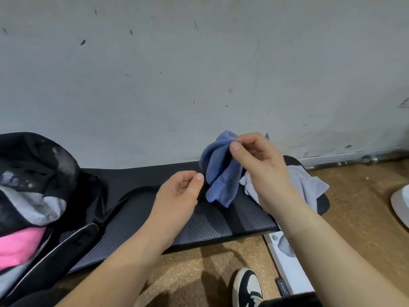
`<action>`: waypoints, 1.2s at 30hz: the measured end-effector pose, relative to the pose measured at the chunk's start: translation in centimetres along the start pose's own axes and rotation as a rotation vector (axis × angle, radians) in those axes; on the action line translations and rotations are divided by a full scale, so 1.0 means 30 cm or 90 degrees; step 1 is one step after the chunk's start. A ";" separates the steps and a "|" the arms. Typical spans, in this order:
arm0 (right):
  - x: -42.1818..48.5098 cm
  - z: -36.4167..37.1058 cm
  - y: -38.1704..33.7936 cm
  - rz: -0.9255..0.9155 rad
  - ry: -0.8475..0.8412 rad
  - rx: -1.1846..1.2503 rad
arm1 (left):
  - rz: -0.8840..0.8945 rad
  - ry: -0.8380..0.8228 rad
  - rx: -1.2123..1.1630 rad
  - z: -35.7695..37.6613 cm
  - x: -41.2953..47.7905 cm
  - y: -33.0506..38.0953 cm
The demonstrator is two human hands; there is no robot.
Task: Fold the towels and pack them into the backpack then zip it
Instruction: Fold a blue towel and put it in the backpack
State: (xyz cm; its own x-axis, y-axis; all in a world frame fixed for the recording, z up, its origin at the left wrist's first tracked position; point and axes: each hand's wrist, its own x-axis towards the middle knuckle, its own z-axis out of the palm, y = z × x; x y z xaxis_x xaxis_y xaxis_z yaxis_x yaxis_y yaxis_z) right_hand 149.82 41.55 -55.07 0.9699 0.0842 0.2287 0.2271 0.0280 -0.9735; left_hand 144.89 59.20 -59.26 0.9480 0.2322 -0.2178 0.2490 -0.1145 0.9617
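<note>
Midway | backpack point(37, 160) unzipped, part-filled | right grip point(263, 171) pinches unfolded blue towel point(219, 173) | left grip point(179, 191) slack, empty | pale towel point(314, 185) waiting

A pale grey wall point(199, 63) fills the far side, scuffed with dark marks and thin scratches. The floor point(354, 196) is brown and speckled. A black ribbed tabletop point(210, 224) runs left to right against the wall, on a white frame point(287, 269). A metal bar point(363, 160) lies along the wall's base at far right
</note>
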 end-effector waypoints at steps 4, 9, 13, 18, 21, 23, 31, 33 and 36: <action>-0.028 0.050 0.021 0.052 -0.164 0.016 | -0.125 -0.052 -0.138 -0.080 0.012 0.001; -0.022 0.105 0.098 0.063 -0.171 -0.254 | -0.127 -0.027 -0.083 -0.188 0.011 -0.028; 0.001 0.159 0.194 0.091 -0.260 -0.369 | -0.041 -0.012 0.044 -0.262 0.002 -0.048; 0.017 0.259 0.274 0.112 -0.456 -0.545 | -0.013 0.021 0.087 -0.350 -0.005 -0.068; 0.033 0.292 0.330 0.188 -0.519 -0.656 | -0.014 0.018 0.217 -0.421 -0.003 -0.092; 0.043 0.303 0.343 0.211 -0.500 -0.701 | -0.040 -0.009 0.340 -0.465 -0.001 -0.122; 0.010 0.258 0.292 0.250 -0.519 -0.838 | -0.011 0.013 0.400 -0.532 -0.022 -0.148; -0.006 0.245 0.270 0.274 -0.539 -0.852 | 0.020 0.007 0.344 -0.523 -0.040 -0.132; -0.026 0.241 0.235 0.271 -0.538 -0.829 | 0.063 0.001 0.303 -0.505 -0.059 -0.107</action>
State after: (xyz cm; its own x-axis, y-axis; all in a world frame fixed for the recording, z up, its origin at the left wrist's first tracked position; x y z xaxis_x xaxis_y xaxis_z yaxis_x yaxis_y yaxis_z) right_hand 150.02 48.86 -62.07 0.7556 0.3744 -0.5375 0.3118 -0.9272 -0.2076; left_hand 139.40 73.79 -59.43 0.9714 0.1992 -0.1292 0.2216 -0.5656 0.7943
